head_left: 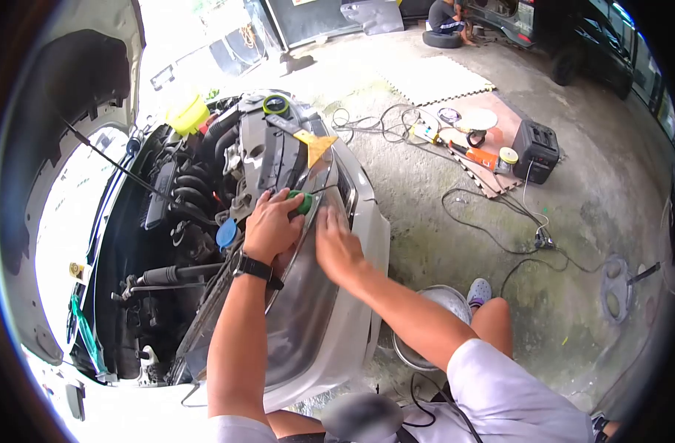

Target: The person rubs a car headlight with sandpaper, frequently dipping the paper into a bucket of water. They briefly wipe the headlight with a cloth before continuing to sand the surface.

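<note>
My left hand [269, 227], with a black watch on its wrist, has its fingers round a green round object [300, 203] at the inner edge of the car's headlight [300, 317]. Beside it, my right hand [335, 240] lies flat on the headlight's upper part, fingers stretched out. Just beyond my hands a yellow squeegee-like tool [317, 145] with a grey handle rests on the car front. A roll of green tape [275, 104] lies farther up. The headlight lens looks dull and greyish.
The open engine bay [197, 184] is at left, under the raised hood [64, 96]. A metal basin [433, 303] stands by my right arm. Cables cross the floor to a black power box [536, 151] and an orange tool [481, 157]. A person [444, 18] sits on a tire far back.
</note>
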The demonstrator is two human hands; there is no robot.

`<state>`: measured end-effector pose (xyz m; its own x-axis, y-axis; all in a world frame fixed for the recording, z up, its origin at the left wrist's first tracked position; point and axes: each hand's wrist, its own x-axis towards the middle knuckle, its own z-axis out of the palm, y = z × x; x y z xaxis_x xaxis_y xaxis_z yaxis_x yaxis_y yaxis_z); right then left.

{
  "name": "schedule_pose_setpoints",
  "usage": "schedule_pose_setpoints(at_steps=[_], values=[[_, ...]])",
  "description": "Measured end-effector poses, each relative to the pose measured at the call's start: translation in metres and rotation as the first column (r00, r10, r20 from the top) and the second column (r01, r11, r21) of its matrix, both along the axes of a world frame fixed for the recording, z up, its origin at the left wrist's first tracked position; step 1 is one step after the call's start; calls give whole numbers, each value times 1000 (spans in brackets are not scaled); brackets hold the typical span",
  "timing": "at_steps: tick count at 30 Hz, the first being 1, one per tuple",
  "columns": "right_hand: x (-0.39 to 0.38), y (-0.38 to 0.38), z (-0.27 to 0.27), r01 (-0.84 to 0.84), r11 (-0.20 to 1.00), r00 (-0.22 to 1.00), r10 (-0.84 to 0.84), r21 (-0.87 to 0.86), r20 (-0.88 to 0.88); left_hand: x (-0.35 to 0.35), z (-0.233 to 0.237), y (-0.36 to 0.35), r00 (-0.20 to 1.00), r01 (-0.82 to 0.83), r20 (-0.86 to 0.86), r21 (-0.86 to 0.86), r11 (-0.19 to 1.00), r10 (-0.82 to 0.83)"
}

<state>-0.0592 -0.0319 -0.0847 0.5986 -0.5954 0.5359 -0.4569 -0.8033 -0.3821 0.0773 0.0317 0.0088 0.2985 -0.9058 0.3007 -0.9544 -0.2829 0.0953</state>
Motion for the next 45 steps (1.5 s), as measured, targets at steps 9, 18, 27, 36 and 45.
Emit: schedule_pose_setpoints(at_steps=[9,18,27,36,45], values=[[-3,14,-3,-51,999,996,49,-17,-71,8,-3,-3,999,42,-23,16,999,-41],[-11,18,-4,-78,994,994,72,-70,-84,-1,7,-9,998,15,-65,-48,999,-18],[-12,24,-9,-72,995,995,67,-75,-72,6,0,-8,997,63,-51,-66,996,-66],[-7,15,-4,-74,984,991,55,-160,-121,2,-3,-3,999,46,-23,-60,997,-48],[-8,6,7,-103,995,988,100,-16,-121,0,0,-3,997,65,-48,-69,995,-68]])
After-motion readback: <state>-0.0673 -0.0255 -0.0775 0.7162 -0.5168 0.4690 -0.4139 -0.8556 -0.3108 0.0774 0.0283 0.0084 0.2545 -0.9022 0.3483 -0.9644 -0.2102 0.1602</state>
